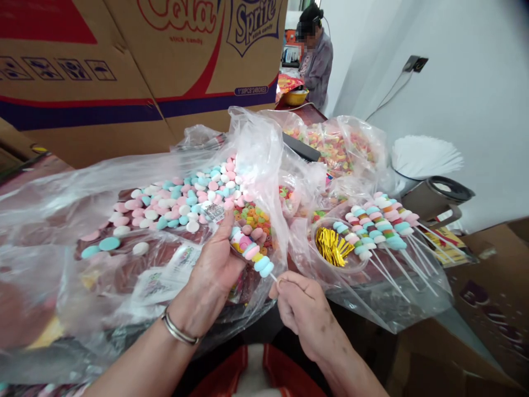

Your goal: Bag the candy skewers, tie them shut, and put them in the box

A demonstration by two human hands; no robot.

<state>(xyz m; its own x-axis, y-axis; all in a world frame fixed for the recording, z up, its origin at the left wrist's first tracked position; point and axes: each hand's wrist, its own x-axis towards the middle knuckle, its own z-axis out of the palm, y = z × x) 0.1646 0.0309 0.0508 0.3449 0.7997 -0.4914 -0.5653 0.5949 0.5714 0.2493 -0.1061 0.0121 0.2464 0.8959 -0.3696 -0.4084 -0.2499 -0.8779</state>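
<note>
A cardboard box (136, 66) printed with drink-brand names fills the upper left, standing behind everything on the table. Below it a big clear plastic bag (61, 220) spreads across the left and middle, holding a heap of round pink, blue and white candies (182, 201), with a smaller clump of coloured ring candies (254, 216) at its right end. Against the white wall at the right a stack of white sticks (425, 156) fans out above a dark roll of tape (448, 190). A second bag (339, 146) of ring candies lies further back in the middle. At the far end of the table a person (316, 52) in a grey top stands by a yellow bowl (295, 97). Right of centre, finished skewers (380, 223) of candies lie side by side on plastic, sticks pointing to the lower right, just beside a clear cup of gold twist ties (333, 246). The left hand (215, 270), a metal bangle (177, 330) on its wrist, is closed around the upper part of a candy skewer (253, 252), thumb on top of the pieces. The skewer slants down to the right, over the edge of the big bag, between the two hands. The right hand (303, 306) pinches the bare lower end of its stick between thumb and forefinger, the other fingers curled in.
</note>
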